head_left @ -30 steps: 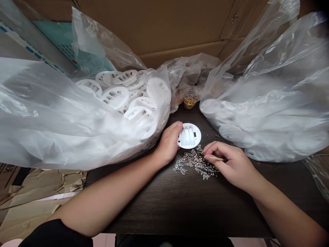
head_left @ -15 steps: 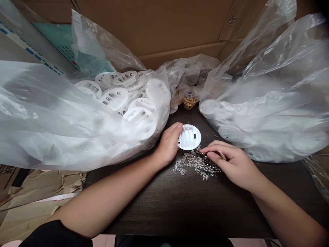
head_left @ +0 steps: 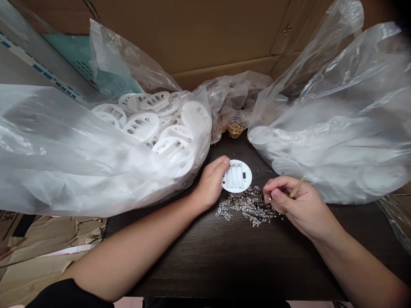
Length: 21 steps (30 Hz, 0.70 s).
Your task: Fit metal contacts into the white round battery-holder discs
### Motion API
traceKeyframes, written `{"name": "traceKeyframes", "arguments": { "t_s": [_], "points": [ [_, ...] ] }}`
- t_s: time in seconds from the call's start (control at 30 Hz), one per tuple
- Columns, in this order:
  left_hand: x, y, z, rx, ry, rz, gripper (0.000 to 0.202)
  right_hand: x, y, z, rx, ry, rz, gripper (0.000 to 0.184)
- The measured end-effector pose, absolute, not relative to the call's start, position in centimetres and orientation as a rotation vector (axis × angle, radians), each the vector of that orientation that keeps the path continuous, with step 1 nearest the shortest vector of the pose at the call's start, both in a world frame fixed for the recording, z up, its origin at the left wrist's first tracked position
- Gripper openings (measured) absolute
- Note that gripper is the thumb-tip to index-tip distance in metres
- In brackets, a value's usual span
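Your left hand [head_left: 210,185], grip clenched on a white round battery case [head_left: 237,176]; your right hand [head_left: 300,206], grasping a wooden stick [head_left: 297,187], just above loose metal clips [head_left: 246,207] on the dark surface [head_left: 205,265]

- No words or numbers can be read clearly anywhere in the view.
- A white strip [head_left: 41,67] at the upper left of the frame carries a row of blue print, too blurred and slanted to read.
- A teal card [head_left: 80,68] beside it shows tiny dark print, too small to read.
- A torn cardboard sheet [head_left: 48,239] at the lower left shows dark printed marks, cut off and unreadable.
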State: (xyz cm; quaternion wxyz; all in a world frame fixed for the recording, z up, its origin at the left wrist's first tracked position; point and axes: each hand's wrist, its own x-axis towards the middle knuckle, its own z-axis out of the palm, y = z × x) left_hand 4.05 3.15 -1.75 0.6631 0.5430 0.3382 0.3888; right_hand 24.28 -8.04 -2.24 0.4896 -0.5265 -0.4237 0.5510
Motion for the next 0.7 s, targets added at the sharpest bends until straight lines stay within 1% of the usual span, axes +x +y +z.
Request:
{"name": "traceKeyframes", "arguments": {
  "t_s": [0.17, 0.3, 0.37, 0.5, 0.57, 0.7],
  "points": [
    [3.9, 3.1, -2.0, 1.241, 0.771, 0.857, 0.041, 23.8, -7.7, -1.6, -1.044, -1.044, 1.328, 0.007],
    [3.9, 3.1, -2.1, 1.268, 0.766, 0.842, 0.040, 23.5, -7.2, -0.8, -0.929, -0.973, 1.397, 0.008],
    [3.9, 3.1, -2.2, 1.270, 0.756, 0.843, 0.039, 23.6, -7.1, -0.7, -0.962, -0.944, 1.389, 0.013],
    [3.9, 3.0, -2.2, 1.269, 0.768, 0.843, 0.040, 24.1, -7.1, -0.9, -1.108, -0.934, 1.335, 0.027],
    [3.9, 3.0, -2.2, 1.273, 0.773, 0.842, 0.040, 24.3, -7.1, -1.0, -1.149, -0.905, 1.351, 0.026],
    [3.8, 3.0, -2.2, 1.290, 0.769, 0.854, 0.041, 24.0, -7.0, -1.0, -1.184, -0.818, 1.375, 0.019]
  ]
}}
